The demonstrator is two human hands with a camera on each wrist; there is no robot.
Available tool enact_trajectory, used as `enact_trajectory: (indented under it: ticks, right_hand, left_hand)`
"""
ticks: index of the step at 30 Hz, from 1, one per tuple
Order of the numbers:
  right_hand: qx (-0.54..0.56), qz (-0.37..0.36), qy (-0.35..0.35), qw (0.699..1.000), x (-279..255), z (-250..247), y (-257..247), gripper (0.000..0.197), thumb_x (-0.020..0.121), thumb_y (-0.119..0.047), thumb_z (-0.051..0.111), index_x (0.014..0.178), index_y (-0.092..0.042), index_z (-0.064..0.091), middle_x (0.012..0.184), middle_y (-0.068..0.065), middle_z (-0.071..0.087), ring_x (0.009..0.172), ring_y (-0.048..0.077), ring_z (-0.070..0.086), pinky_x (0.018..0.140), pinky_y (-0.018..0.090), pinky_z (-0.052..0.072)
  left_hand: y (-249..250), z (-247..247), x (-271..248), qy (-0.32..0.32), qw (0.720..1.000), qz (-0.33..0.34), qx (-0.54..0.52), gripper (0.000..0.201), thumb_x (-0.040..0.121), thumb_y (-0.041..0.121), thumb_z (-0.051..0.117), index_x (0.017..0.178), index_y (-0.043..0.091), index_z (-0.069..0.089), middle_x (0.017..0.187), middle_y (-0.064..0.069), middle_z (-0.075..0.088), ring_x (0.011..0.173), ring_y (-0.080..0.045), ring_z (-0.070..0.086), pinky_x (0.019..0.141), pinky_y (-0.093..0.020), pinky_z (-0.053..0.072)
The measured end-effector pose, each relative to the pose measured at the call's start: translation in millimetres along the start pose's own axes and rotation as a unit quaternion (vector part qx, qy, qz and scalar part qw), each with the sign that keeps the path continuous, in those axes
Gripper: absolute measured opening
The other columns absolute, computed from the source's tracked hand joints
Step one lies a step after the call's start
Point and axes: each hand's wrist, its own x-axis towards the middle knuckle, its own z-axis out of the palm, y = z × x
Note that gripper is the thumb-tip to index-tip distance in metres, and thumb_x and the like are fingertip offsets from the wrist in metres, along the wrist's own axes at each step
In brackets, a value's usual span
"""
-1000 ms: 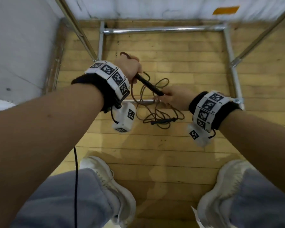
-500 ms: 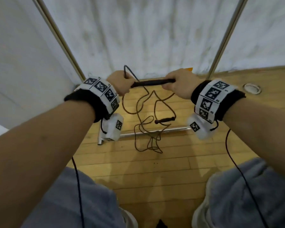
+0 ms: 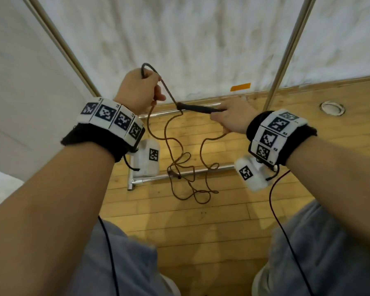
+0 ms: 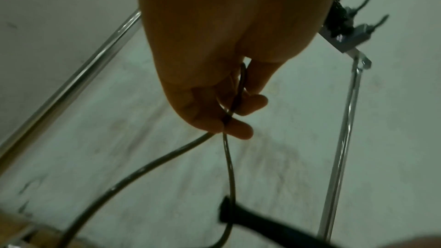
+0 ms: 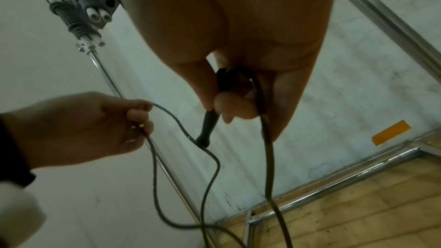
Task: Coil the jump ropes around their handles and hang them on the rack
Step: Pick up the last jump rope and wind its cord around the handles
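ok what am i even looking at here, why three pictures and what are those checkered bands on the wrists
No machine here: a person is tidying a jump rope, filmed by three worn cameras. The wide picture comes from a head camera looking down at both arms. The checkered bands are patterned wristbands, and the white blocks under the wrists appear to be the wrist cameras; each one looks along its hand.

The right hand holds the black handle and a strand of rope. The left hand pinches the rope just past the handle. The rest hangs in loose loops to the wooden floor, where the second handle lies by a metal rack bar.
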Motion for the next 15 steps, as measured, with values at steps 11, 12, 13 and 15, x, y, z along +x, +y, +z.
enact_trajectory:
  ticks: [11, 12, 13, 15]
  right_hand:
    - [-0.162, -0.080, 0.079, 0.980, -20.8, -3.7, -2.5, 0.037, 0.089, -0.043, 0.056, 0.062, -0.018, 0.063, 0.046, -0.005, 0.045, 0.043, 0.010, 0.042, 0.043, 0.022, 0.029]
    - [-0.160, -0.088, 0.072, 0.981, -21.3, -5.5, -3.2, 0.030, 0.087, -0.039, 0.059, 0.063, -0.022, 0.063, 0.050, -0.006, 0.049, 0.047, 0.010, 0.045, 0.044, 0.022, 0.030]
    - [-0.159, -0.091, 0.044, 0.982, -21.1, -5.6, -2.8, 0.025, 0.086, -0.038, 0.062, 0.064, -0.025, 0.062, 0.055, -0.007, 0.052, 0.051, 0.009, 0.047, 0.046, 0.022, 0.031]
    - [-0.165, -0.079, -0.038, 0.982, -20.7, 0.1, -0.9, 0.017, 0.084, -0.038, 0.065, 0.072, -0.027, 0.063, 0.071, -0.010, 0.057, 0.065, 0.009, 0.051, 0.053, 0.023, 0.034]
  left_hand:
    - [10.5, 1.0, -8.3, -0.004, 0.990, -0.064, -0.122, 0.024, 0.098, 0.020, 0.034, 0.082, 0.015, 0.052, 0.047, 0.007, 0.054, 0.069, -0.024, 0.073, 0.051, -0.024, 0.049]
    - [11.8, 1.5, -9.4, -0.001, 0.990, -0.063, -0.124, 0.024, 0.098, 0.020, 0.034, 0.082, 0.014, 0.051, 0.047, 0.007, 0.054, 0.068, -0.024, 0.073, 0.051, -0.024, 0.048]
    - [13.6, 1.4, -10.6, 0.001, 0.989, -0.062, -0.133, 0.023, 0.098, 0.019, 0.034, 0.084, 0.014, 0.052, 0.047, 0.007, 0.054, 0.068, -0.026, 0.073, 0.051, -0.024, 0.047]
    - [18.8, 0.3, -13.6, 0.002, 0.983, -0.063, -0.171, 0.021, 0.097, 0.017, 0.036, 0.086, 0.012, 0.052, 0.049, 0.004, 0.054, 0.069, -0.028, 0.073, 0.049, -0.024, 0.046]
